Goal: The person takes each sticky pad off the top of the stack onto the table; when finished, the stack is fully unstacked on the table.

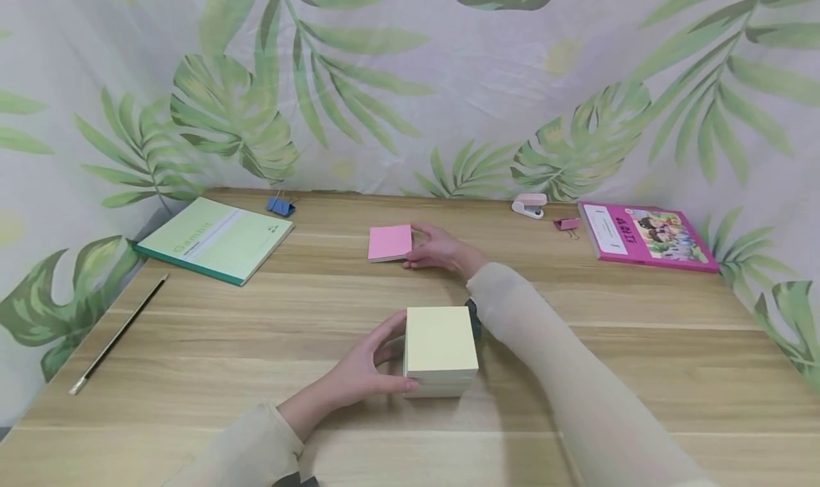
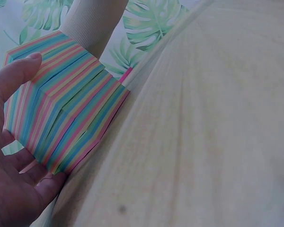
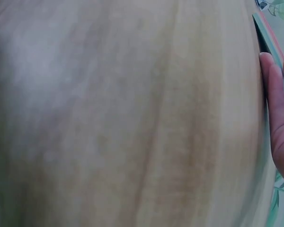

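The left hand (image 1: 359,373) holds the stack (image 1: 440,339) between thumb and fingers, well forward of the back edge of the counter (image 1: 256,344); its top is pale yellow, its sides striped. The right hand (image 1: 442,248) grips the pink pad (image 1: 389,243) by its right side, midway along and near the back edge; whether the pad touches the counter I cannot tell. The notebook (image 1: 218,238) lies at the back left corner, the pencil (image 1: 119,334) along the left edge. The blue clip (image 1: 280,206) and stapler (image 1: 529,205) sit at the back edge; the pink clip (image 1: 566,223) lies beside the book (image 1: 647,236) at the back right corner.
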Tool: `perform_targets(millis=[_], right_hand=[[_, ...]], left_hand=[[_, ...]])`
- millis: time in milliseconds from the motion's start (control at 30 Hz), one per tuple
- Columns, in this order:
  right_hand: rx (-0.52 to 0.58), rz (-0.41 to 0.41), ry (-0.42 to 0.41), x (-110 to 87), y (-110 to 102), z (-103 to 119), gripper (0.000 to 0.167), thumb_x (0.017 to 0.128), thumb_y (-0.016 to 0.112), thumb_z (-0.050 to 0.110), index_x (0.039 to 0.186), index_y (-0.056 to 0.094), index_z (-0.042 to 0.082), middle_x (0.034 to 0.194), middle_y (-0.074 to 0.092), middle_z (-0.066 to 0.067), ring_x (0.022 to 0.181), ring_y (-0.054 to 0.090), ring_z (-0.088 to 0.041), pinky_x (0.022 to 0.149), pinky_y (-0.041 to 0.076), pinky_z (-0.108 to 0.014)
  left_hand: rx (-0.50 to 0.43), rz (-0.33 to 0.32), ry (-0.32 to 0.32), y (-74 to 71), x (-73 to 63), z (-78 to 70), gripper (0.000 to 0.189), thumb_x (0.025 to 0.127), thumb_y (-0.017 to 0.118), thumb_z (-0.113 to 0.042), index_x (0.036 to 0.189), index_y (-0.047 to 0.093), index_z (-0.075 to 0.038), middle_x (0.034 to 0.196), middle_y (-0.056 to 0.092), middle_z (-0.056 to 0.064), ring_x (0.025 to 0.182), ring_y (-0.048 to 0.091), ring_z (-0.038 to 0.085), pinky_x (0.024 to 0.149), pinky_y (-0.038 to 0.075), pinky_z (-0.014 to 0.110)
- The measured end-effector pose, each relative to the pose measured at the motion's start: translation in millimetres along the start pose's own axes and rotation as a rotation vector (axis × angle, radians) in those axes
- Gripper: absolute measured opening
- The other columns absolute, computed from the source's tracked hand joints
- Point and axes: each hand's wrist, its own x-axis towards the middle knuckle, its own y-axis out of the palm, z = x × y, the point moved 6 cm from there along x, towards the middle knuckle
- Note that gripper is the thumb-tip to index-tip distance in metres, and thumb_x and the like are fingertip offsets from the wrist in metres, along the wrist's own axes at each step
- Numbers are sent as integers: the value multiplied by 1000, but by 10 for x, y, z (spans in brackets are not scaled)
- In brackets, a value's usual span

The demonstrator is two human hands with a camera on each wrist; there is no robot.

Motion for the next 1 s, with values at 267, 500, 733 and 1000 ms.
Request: perform_targets(millis=[267,500,733,1000], right_hand=[[-135,-10,41,-71,-55,-11,69,79,57,-6,136,20,5,80,59,-19,67,60,-24,68,50,-33],[-96,84,-79,-410,-42,259,66,83,50,-5,137,12,5,116,39,-32,100,47,-41,88,38,-44],[-96,190,-312,-1021,11,621,58,86,46,-3,137,20,9,119,42,-28,103,47,-38,92,33,-45],[-174,325,-444,-1673,139,467,69,84,55,11,138,12,6,129,31,-26,114,31,-42,94,27,-50]], left_hand=[[5,3,-39,-7,-8,27,88,67,74,-9,136,19,-9,133,28,13,118,31,28,96,29,33],[7,1,-11,-1,-11,31,87,66,74,-8,135,21,-7,132,29,14,119,30,26,96,29,33],[9,3,18,15,9,17,86,67,74,-7,135,23,-10,132,30,13,120,30,24,96,30,33],[14,1,7,9,13,15,87,67,73,-8,136,20,-8,134,28,14,119,30,27,96,28,33]])
